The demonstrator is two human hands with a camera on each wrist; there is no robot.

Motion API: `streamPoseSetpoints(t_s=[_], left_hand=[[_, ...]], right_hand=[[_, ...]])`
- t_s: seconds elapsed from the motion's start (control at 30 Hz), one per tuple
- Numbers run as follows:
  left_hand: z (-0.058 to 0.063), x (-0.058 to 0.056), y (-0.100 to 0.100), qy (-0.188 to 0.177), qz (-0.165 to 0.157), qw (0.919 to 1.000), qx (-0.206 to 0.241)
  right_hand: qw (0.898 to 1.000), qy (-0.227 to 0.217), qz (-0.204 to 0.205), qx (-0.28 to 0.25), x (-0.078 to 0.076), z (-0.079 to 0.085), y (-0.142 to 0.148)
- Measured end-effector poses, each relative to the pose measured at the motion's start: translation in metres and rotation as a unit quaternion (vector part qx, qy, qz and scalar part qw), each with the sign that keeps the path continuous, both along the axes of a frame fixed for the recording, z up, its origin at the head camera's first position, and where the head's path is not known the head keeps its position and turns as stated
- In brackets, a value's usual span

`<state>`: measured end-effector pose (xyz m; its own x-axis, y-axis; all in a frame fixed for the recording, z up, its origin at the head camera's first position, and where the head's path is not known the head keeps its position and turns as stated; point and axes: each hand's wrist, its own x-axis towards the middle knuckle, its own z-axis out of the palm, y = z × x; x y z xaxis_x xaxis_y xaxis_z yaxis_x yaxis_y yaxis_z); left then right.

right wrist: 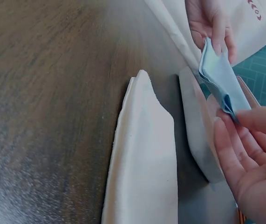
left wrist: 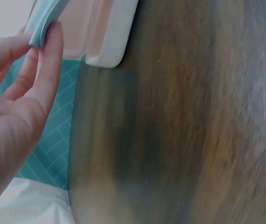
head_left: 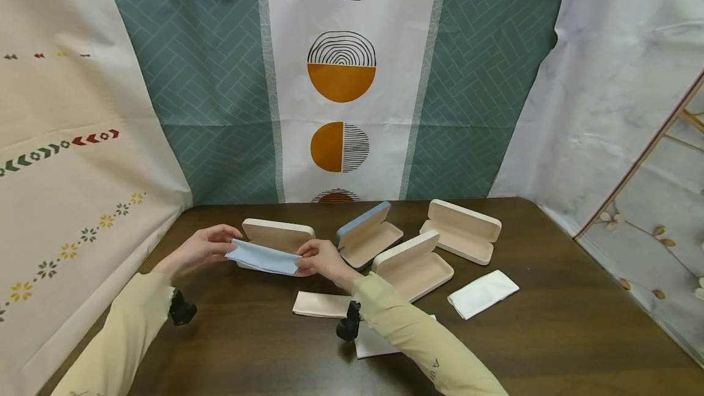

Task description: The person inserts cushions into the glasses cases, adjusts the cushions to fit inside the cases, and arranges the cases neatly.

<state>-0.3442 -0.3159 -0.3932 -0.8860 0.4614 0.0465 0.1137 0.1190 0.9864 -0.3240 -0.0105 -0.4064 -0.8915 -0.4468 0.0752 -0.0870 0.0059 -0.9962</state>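
A folded light blue cloth [head_left: 263, 258] is stretched between my two hands, above an open cream glasses case [head_left: 278, 232] at the table's left. My left hand [head_left: 206, 248] pinches its left end; in the left wrist view, thumb and fingers [left wrist: 51, 60] close on the cloth's edge. At the other end my right hand [head_left: 324, 260] pinches the cloth between thumb and fingers, as the right wrist view also shows the blue cloth [right wrist: 223, 79]. The cloth hides part of the case's lower half. Just in front lies a folded cream cloth [head_left: 321, 305].
An open blue case [head_left: 370, 240] and two more open cream cases, one nearer [head_left: 418, 274] and one farther [head_left: 464, 231], stand to the right. A white folded cloth [head_left: 483, 294] lies at right; another pale cloth [head_left: 374, 341] is partly under my right forearm.
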Motion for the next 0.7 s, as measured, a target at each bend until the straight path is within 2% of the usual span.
streamPoseSetpoints(t_s=[0.2, 0.33, 0.4, 0.53, 0.7], left_hand=[[-0.003, -0.002, 0.016, 0.008, 0.075, 0.9970, 0.015], [-0.008, -0.003, 0.024, 0.015, 0.110, 0.9936, 0.019], [-0.009, -0.003, 0.026, 0.019, 0.119, 0.9926, 0.007], [-0.009, -0.001, 0.029, 0.021, 0.133, 0.9900, -0.041], [-0.009, 0.000, 0.032, 0.029, 0.130, 0.9875, -0.084]], right_hand=[[0.999, 0.015, -0.034, -0.028, 0.011, 0.012, 0.003], [0.997, 0.044, -0.061, -0.018, 0.003, 0.000, 0.001], [0.996, 0.052, -0.077, -0.007, -0.004, -0.008, 0.000], [0.991, 0.066, -0.105, 0.043, -0.007, -0.012, -0.001], [0.988, 0.077, -0.110, 0.081, -0.006, -0.014, -0.001]])
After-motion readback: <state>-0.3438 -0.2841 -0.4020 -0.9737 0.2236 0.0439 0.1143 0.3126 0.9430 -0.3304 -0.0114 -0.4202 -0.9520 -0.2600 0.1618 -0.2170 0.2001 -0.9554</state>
